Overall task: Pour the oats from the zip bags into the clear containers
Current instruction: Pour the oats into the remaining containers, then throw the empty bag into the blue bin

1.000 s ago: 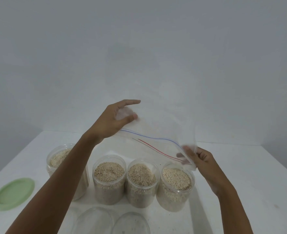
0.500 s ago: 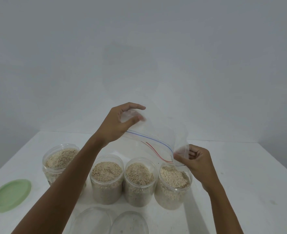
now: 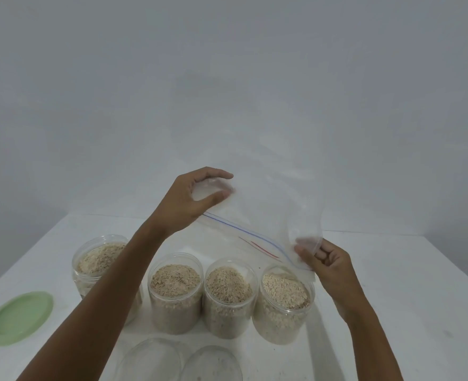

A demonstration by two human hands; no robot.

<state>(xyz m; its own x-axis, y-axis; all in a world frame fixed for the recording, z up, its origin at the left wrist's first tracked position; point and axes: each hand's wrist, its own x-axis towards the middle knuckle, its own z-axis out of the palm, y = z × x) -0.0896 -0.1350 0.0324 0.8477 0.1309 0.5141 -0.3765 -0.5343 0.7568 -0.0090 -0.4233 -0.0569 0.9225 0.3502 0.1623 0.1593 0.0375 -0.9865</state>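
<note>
left hand [image 3: 191,200] pinches zip bag [image 3: 265,215] corner, thumb against fingers | bag upended, looks empty, mouth above rightmost container [image 3: 283,303] | right hand [image 3: 323,261] curled on lower corner | shake gently, keeping mouth over jar

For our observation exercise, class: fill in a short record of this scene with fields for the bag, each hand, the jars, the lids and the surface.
Bag: clear plastic zip bag with blue and red seal lines, held up above the jars, no oats visible inside
Left hand: left hand pinches the bag's upper left part
Right hand: right hand pinches the bag's lower right corner
Jars: four clear round plastic containers, all holding oats, uncapped
Lids: pale green round lid at left; two clear round lids at near edge
Surface: white table
</note>
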